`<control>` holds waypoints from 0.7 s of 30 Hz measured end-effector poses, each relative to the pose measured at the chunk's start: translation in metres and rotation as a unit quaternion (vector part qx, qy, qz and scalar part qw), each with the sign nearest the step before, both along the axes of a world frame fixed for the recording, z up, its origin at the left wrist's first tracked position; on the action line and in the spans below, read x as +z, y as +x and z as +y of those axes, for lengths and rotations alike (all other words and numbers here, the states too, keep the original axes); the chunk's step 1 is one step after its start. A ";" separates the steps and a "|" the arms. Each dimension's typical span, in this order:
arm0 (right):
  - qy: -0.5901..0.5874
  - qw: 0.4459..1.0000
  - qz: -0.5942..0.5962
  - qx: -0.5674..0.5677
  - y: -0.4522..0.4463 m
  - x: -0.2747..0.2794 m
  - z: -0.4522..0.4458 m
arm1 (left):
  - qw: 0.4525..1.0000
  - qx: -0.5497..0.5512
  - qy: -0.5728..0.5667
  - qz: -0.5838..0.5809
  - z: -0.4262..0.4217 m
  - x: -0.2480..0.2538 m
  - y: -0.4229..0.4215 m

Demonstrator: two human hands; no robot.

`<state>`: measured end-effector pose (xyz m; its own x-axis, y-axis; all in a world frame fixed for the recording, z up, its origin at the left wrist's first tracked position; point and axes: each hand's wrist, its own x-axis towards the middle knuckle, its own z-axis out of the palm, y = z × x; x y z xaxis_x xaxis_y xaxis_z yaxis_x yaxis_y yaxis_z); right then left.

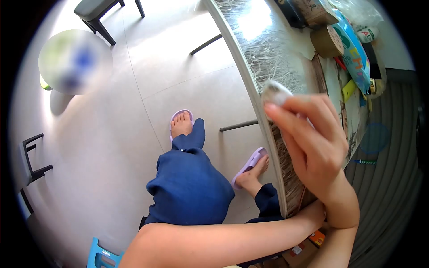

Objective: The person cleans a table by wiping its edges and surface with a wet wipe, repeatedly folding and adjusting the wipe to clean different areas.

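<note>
My right hand (315, 138) is raised over the edge of a table (263, 49) with a glossy, streaked top. Its thumb and fingers pinch a small whitish-grey thing (276, 93), too blurred to name. My left forearm (223, 243) reaches across from the lower left to the right wrist. There my left hand is hidden behind the right wrist and forearm, so its fingers do not show.
Along the table's far side lie a roll of brown tape (327, 42), a blue packet (351, 49), a box (315, 12) and a yellow-green object (349, 90). Chairs (96, 13) and a blue plastic stool (103, 254) stand on the floor. Cardboard boxes (300, 253) sit below.
</note>
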<state>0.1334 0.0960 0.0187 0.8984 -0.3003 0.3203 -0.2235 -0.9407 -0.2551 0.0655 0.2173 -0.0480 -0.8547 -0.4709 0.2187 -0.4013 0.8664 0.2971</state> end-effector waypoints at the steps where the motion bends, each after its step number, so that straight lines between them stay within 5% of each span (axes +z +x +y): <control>1: -0.025 0.999 -0.022 0.024 0.003 -0.002 -0.004 | 1.000 0.001 -0.001 -0.001 0.000 0.000 -0.001; 10: -0.002 0.996 0.016 0.091 -0.020 0.006 0.000 | 1.000 0.011 0.003 0.006 -0.003 0.001 0.001; 21: -0.014 0.999 -0.010 0.035 0.006 0.003 -0.006 | 1.000 0.014 0.001 0.005 -0.003 0.001 -0.005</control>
